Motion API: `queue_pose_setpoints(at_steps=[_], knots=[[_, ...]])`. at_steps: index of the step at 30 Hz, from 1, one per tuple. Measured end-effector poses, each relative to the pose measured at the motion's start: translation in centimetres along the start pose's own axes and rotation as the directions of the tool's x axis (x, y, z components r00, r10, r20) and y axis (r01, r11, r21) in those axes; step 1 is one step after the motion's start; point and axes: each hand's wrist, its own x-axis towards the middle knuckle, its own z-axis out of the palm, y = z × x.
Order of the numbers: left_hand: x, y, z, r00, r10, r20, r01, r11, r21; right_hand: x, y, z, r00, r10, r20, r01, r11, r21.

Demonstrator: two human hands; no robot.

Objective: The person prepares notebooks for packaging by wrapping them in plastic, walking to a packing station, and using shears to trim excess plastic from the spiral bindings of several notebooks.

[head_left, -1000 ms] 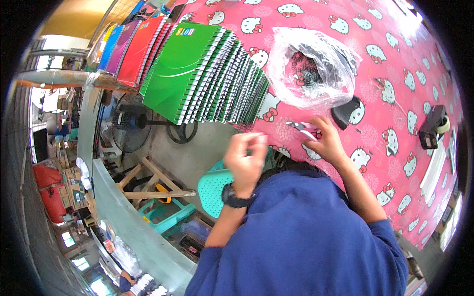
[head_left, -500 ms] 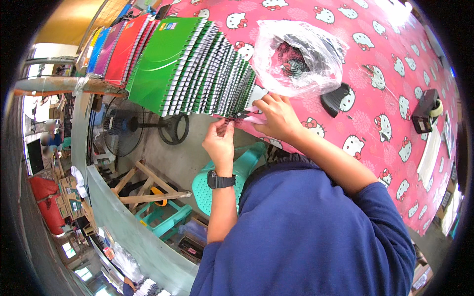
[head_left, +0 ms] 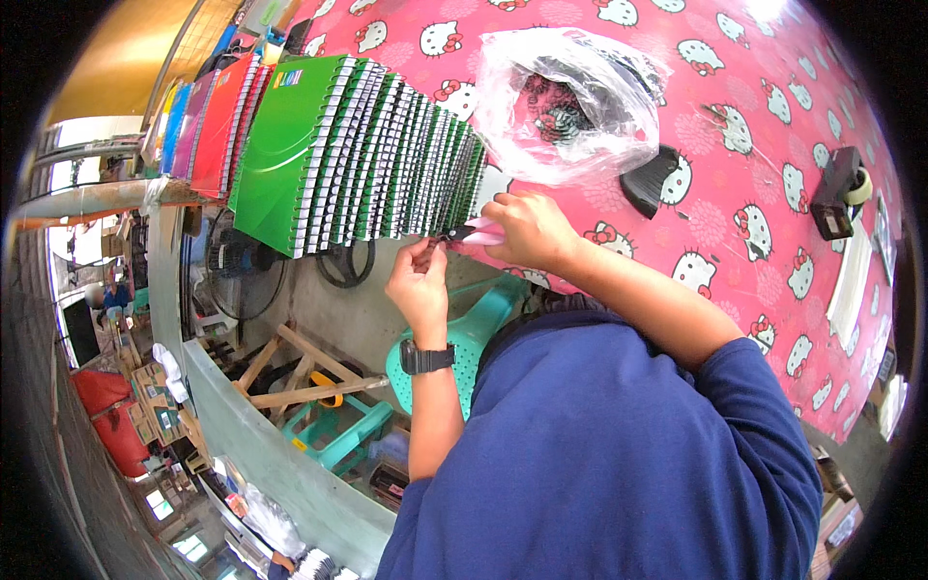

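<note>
I pinch a small pink strip (head_left: 480, 231) between left hand (head_left: 418, 280) and right hand (head_left: 527, 227), fingers closed, steadying it beside the spiral notebooks (head_left: 387, 155).

Table: you work at a table under a pink cartoon-cat patterned cloth (head_left: 773, 126).
Seating: a teal perforated plastic chair (head_left: 474, 329) stands below you.
Floor: grey concrete (head_left: 377, 309), with a rough wooden frame (head_left: 290, 372) and a black floor fan (head_left: 237, 266).
Light: daylight comes from your left.

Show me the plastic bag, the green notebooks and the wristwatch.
plastic bag (head_left: 570, 106): head view, on its clear crumpled side.
green notebooks (head_left: 290, 145): head view, on the front cover of the row.
wristwatch (head_left: 425, 359): head view, on its black strap.
</note>
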Motion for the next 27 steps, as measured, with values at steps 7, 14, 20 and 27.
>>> queue_pose_setpoints(at_steps=[7, 14, 20, 27], knots=[[0.1, -0.5, 0.0, 1.0, -0.012, 0.005, 0.012, 1.0, 0.017, 0.1, 0.0, -1.6, 0.986, 0.123, 0.115, -0.123, 0.992, -0.011], [1.1, -1.0, 0.1, 0.996, -0.063, 0.062, 0.05, 0.98, 0.193, 0.1, 0.7, -1.1, 0.999, -0.007, -0.05, 0.001, 0.992, -0.128], [1.2, -1.3, -0.3, 0.993, -0.08, 0.087, 0.063, 0.98, 0.188, -0.1, 0.3, -1.4, 1.0, -0.003, -0.019, 0.0, 0.988, -0.153], [0.9, -2.4, -0.4, 0.993, -0.086, 0.085, 0.079, 0.993, 0.086, 0.3, 0.0, -0.9, 1.0, -0.011, 0.022, 0.014, 0.991, -0.133]])
